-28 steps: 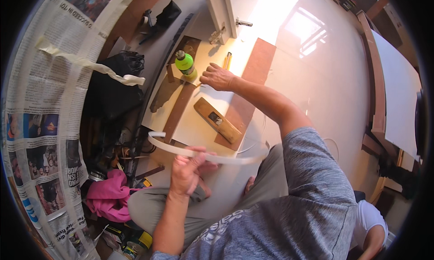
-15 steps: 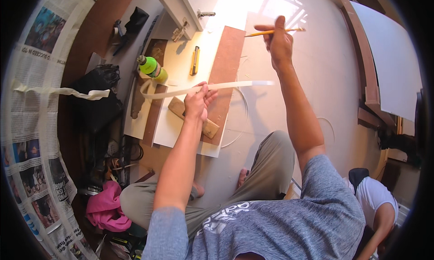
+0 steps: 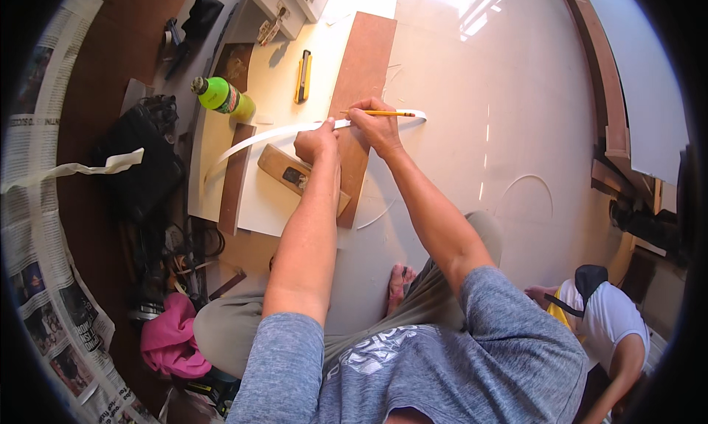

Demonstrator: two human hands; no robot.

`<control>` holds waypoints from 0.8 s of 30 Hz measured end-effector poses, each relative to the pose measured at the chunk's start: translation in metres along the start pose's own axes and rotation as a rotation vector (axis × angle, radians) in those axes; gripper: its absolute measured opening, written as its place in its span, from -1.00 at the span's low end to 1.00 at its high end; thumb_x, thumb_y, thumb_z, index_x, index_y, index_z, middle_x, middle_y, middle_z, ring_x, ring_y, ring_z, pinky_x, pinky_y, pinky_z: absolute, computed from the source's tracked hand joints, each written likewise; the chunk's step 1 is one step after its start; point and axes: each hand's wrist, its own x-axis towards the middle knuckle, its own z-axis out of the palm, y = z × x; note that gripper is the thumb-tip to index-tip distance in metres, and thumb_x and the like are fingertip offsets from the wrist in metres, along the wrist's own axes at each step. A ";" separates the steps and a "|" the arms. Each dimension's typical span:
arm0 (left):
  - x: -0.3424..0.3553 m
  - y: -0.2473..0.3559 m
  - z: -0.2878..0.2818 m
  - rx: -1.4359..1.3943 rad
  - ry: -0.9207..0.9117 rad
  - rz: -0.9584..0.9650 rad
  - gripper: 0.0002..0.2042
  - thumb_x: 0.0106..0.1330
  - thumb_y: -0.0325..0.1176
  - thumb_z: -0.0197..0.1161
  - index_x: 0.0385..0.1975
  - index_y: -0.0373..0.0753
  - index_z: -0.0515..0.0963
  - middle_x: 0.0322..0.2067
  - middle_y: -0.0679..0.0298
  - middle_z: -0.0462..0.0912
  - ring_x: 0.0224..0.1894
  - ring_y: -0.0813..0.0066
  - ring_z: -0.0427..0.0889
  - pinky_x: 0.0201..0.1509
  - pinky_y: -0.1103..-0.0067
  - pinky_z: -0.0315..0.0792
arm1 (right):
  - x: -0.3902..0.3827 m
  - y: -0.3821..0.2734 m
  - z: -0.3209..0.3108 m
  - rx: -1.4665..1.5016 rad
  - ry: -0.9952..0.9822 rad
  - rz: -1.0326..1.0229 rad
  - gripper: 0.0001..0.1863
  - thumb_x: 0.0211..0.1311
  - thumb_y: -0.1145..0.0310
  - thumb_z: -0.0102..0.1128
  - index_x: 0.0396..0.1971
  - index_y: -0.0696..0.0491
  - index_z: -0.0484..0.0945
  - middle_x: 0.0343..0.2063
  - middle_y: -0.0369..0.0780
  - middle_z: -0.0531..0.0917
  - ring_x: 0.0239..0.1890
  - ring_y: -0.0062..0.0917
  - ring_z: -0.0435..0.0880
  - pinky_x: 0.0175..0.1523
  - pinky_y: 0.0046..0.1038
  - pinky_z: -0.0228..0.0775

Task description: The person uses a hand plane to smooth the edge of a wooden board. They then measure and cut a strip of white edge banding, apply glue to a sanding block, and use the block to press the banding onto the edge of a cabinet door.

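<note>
My left hand [image 3: 318, 141] is closed on a long, thin white edging strip [image 3: 264, 136], which arches left across the boards and curls at its right end. Held like a pen, a yellow pencil [image 3: 398, 113] sits in my right hand [image 3: 378, 131], its tip close to my left fingertips at the strip. Whether the tip touches the strip is too small to tell. Beneath both hands lies a reddish-brown board [image 3: 363, 59] on a pale panel [image 3: 269, 217]. A wooden block with a dark slot [image 3: 276, 164], resembling a hand plane, rests beside my left wrist.
A yellow utility knife [image 3: 303, 77] and a green bottle [image 3: 223, 98] are beyond my left hand. A white cabinet piece with metal hinges [image 3: 291, 7] stands at the back. Black bags [image 3: 140, 158] lie left. Another person [image 3: 608, 317] is at the lower right.
My right hand has come down and left with the pencil, from raised over the floor to the strip beside my left hand. The strip's left part has swung and straightened out.
</note>
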 end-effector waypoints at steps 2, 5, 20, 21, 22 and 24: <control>-0.003 0.005 -0.005 -0.058 -0.042 -0.028 -0.81 0.16 -0.49 0.54 -0.32 -0.40 0.66 -0.45 0.12 0.76 -0.57 0.46 0.72 -0.62 0.59 0.53 | 0.002 0.008 0.004 -0.206 0.029 -0.017 -0.77 0.08 0.33 0.40 -0.46 0.20 0.59 -0.50 -0.22 0.69 -0.45 -0.59 0.65 -0.31 -0.50 0.52; -0.007 0.013 -0.010 -0.115 -0.094 -0.101 -0.84 0.24 -0.60 0.46 -0.31 -0.44 0.58 -0.47 0.17 0.70 -0.60 0.54 0.59 -0.64 0.63 0.44 | 0.007 0.013 0.005 -0.407 0.012 -0.109 -0.73 0.02 0.30 0.43 -0.55 0.19 0.56 -0.57 -0.19 0.66 -0.49 -0.58 0.64 -0.37 -0.45 0.50; -0.002 0.016 -0.019 0.147 -0.062 -0.144 -0.66 0.12 -0.27 0.63 -0.39 -0.48 0.71 -0.42 -0.02 0.78 -0.54 0.31 0.76 -0.38 0.46 0.62 | 0.011 0.027 0.009 -0.526 -0.040 -0.154 -0.69 0.04 0.21 0.39 -0.59 0.16 0.57 -0.58 -0.17 0.64 -0.51 -0.32 0.65 -0.33 -0.27 0.49; -0.005 0.015 -0.020 0.116 -0.066 -0.151 -0.64 0.11 -0.26 0.64 -0.36 -0.49 0.71 -0.38 -0.06 0.79 -0.41 0.25 0.81 -0.24 0.42 0.65 | 0.011 0.032 0.009 -0.512 -0.033 -0.152 -0.68 0.03 0.20 0.40 -0.60 0.15 0.55 -0.60 -0.15 0.64 -0.52 -0.30 0.64 -0.34 -0.27 0.48; -0.002 0.011 -0.018 0.135 -0.055 -0.130 -0.63 0.11 -0.25 0.63 -0.36 -0.50 0.72 -0.36 -0.07 0.79 -0.37 0.23 0.81 -0.21 0.41 0.66 | 0.012 0.032 0.010 -0.519 -0.030 -0.165 -0.68 0.03 0.20 0.39 -0.60 0.15 0.55 -0.61 -0.15 0.64 -0.53 -0.30 0.64 -0.35 -0.27 0.48; 0.006 0.002 -0.014 0.174 -0.034 -0.087 -0.62 0.11 -0.24 0.63 -0.34 -0.50 0.72 -0.34 -0.08 0.79 -0.28 0.18 0.82 -0.16 0.38 0.66 | 0.012 0.033 0.011 -0.532 -0.022 -0.192 -0.68 0.03 0.20 0.39 -0.60 0.15 0.54 -0.61 -0.15 0.64 -0.55 -0.31 0.64 -0.36 -0.28 0.48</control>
